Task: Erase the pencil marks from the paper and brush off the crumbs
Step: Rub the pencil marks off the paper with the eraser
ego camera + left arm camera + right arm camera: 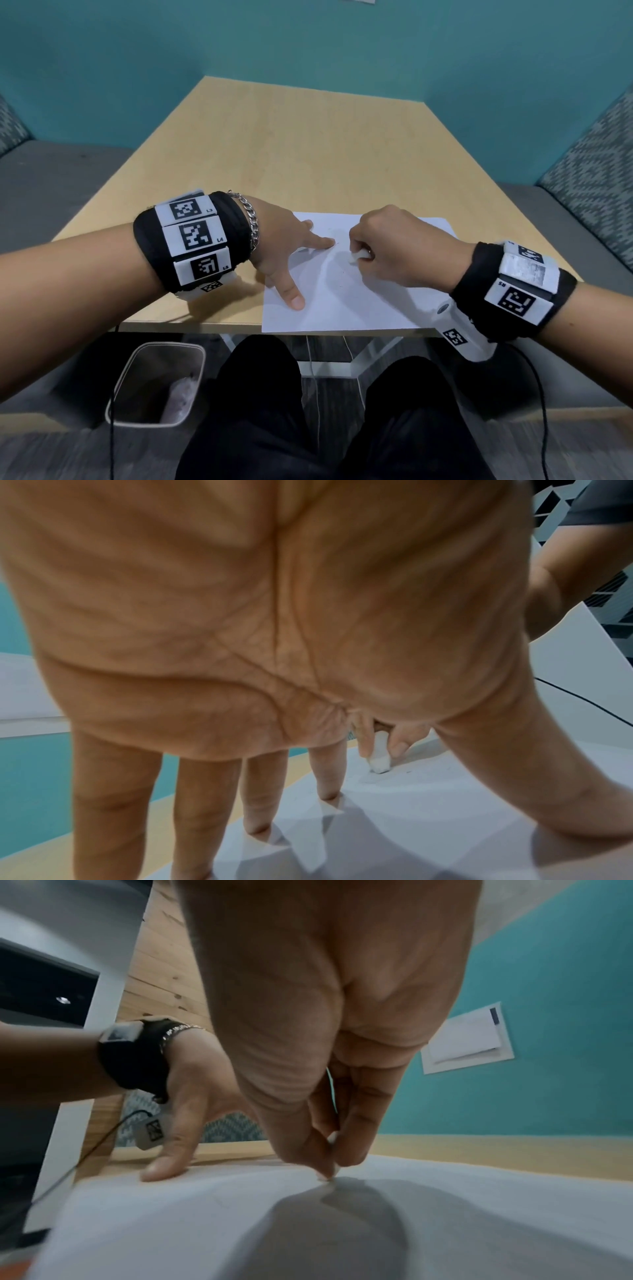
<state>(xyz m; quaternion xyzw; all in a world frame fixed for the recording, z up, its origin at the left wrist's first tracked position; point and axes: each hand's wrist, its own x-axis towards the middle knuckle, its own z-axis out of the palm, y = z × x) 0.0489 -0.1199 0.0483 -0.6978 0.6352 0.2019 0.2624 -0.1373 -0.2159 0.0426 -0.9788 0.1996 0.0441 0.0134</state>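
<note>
The pencil marks on the paper point(359, 298) are faint and hard to make out. The paper lies at the near edge of a wooden table point(308, 144), before a teal wall. Left hand point(284, 246) presses straight, spread fingers on the paper. Right hand point(394, 246) pinches a white eraser point(354, 257), tip touching the paper. A bin point(157, 383) stands below the table.

The far half of the light wooden table point(308, 144) is left bare, up to the teal wall point(308, 41). The near strip is taken up by the white sheet of paper point(342, 301), pinned at its left by the spread left hand point(281, 246) and occupied at the middle by the right hand point(400, 246) pinching a small white eraser point(354, 257). Between the two hands only a narrow gap is left.
</note>
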